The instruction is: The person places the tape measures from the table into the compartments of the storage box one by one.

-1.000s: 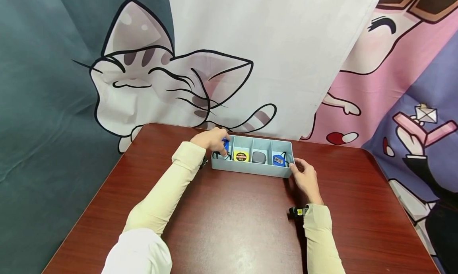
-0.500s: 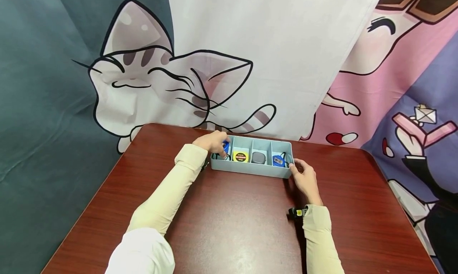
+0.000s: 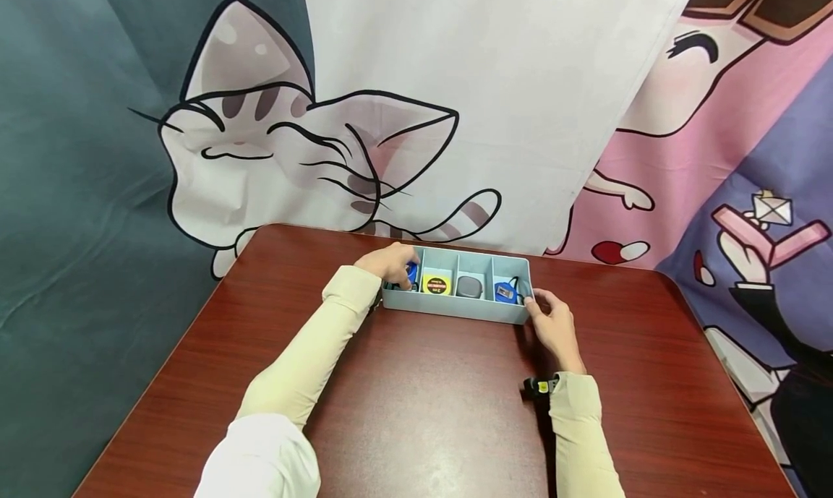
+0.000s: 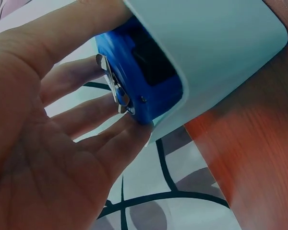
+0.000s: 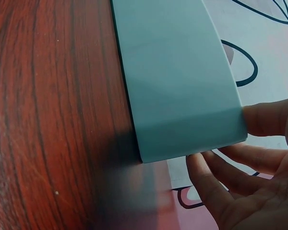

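Note:
A light blue box (image 3: 455, 307) with a row of compartments stands near the far table edge. My left hand (image 3: 389, 262) reaches into its leftmost compartment and holds a blue tape measure (image 4: 129, 67) between thumb and fingers. A metal clip (image 4: 114, 86) shows on that tape measure, part of which is hidden behind the box wall. At the other end, my right hand (image 3: 554, 327) grips the box's right corner, thumb at the rim and fingertips against the end wall. The other compartments hold a yellow tape measure (image 3: 437, 285), a grey rounded-square thing (image 3: 469, 287) and another blue tape measure (image 3: 505, 292) with a black strap.
The dark red wooden table (image 3: 416, 411) extends toward me from the box. Just behind its far edge hangs a cloth (image 3: 494, 122) printed with cartoon figures. A black object (image 3: 807, 411) is at the right edge of the view.
My left hand has lowered slightly and moved a little right, bringing the blue tape measure deeper into the leftmost compartment. My right hand keeps its place at the box corner.

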`<state>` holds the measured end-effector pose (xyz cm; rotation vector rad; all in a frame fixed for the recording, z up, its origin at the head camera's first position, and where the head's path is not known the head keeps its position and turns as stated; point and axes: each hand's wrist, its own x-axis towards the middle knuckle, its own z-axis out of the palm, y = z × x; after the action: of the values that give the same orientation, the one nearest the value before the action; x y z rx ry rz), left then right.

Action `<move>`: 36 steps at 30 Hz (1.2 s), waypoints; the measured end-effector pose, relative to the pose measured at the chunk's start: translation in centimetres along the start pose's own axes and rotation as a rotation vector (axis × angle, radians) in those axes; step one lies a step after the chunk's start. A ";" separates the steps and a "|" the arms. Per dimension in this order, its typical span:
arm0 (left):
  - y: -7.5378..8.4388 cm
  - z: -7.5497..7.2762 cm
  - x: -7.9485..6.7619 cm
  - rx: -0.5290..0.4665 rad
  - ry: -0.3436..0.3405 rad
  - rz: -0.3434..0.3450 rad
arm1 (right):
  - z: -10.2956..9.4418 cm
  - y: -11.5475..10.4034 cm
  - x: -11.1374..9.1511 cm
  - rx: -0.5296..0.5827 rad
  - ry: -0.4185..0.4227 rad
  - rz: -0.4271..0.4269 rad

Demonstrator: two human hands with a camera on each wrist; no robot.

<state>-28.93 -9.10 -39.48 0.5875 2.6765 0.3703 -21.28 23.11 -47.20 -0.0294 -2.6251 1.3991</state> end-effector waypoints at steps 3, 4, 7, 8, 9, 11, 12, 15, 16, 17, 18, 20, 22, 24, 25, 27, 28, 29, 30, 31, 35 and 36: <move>0.1 0.2 0.2 0.010 0.010 -0.003 | -0.1 0.0 0.0 0.001 0.001 -0.002; 0.1 0.3 0.3 0.016 0.012 -0.007 | -0.1 0.1 0.0 0.000 0.000 -0.001; 0.2 0.7 0.7 0.043 0.026 -0.014 | -0.1 0.2 0.0 -0.003 -0.003 0.005; 0.2 0.8 0.8 0.051 0.032 -0.019 | -0.1 0.2 0.0 -0.004 -0.004 0.006; 0.3 0.9 0.9 0.056 0.037 -0.024 | -0.1 0.3 0.0 -0.007 -0.007 0.007; 0.5 1.1 1.1 0.059 0.048 -0.038 | -0.1 0.3 -0.1 -0.006 -0.008 0.009; 0.5 1.1 1.2 0.057 0.050 -0.043 | -0.1 0.3 0.0 -0.003 -0.008 0.010; 0.6 1.3 1.6 0.064 0.029 -0.055 | -0.1 0.3 -0.1 0.001 -0.010 0.012; 0.6 1.4 1.7 0.069 0.020 -0.056 | -0.1 0.3 -0.1 0.006 -0.011 0.012; 0.6 1.5 1.8 0.076 0.011 -0.055 | -0.1 0.3 -0.1 0.009 -0.011 0.012; 0.6 1.6 1.9 0.081 0.001 -0.053 | -0.1 0.3 -0.1 0.013 -0.012 0.010; 0.5 1.7 2.0 0.092 -0.004 -0.058 | -0.1 0.3 -0.1 0.020 -0.018 0.006; 0.4 1.9 2.0 0.091 0.001 -0.062 | 0.0 0.3 0.0 0.024 -0.017 0.001; 0.3 2.0 2.0 0.091 0.005 -0.065 | 0.0 0.3 0.0 0.025 -0.015 -0.001; 0.3 2.0 2.1 0.092 0.009 -0.068 | 0.1 0.2 0.0 0.026 -0.015 -0.003; 0.2 2.2 2.2 0.089 0.006 -0.071 | 0.1 0.2 0.1 0.024 -0.012 -0.008; 0.2 2.2 2.3 0.087 0.007 -0.071 | 0.1 0.2 0.1 0.028 -0.011 -0.010; 0.2 2.3 2.4 0.086 0.008 -0.073 | 0.1 0.2 0.1 0.031 -0.010 -0.012; 0.2 2.4 2.4 0.084 0.008 -0.075 | 0.1 0.2 0.1 0.034 -0.009 -0.014; 0.1 2.4 2.5 0.083 0.010 -0.076 | 0.1 0.2 0.1 0.037 -0.009 -0.016; 0.0 2.7 2.7 0.078 0.016 -0.063 | 0.0 0.2 0.0 0.040 -0.006 -0.015; 0.0 2.7 2.7 0.077 0.015 -0.059 | -0.1 0.2 0.0 0.040 -0.007 -0.013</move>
<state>-30.12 -7.39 -42.74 0.5287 2.7256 0.2577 -21.29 23.28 -47.33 -0.0016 -2.5979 1.4491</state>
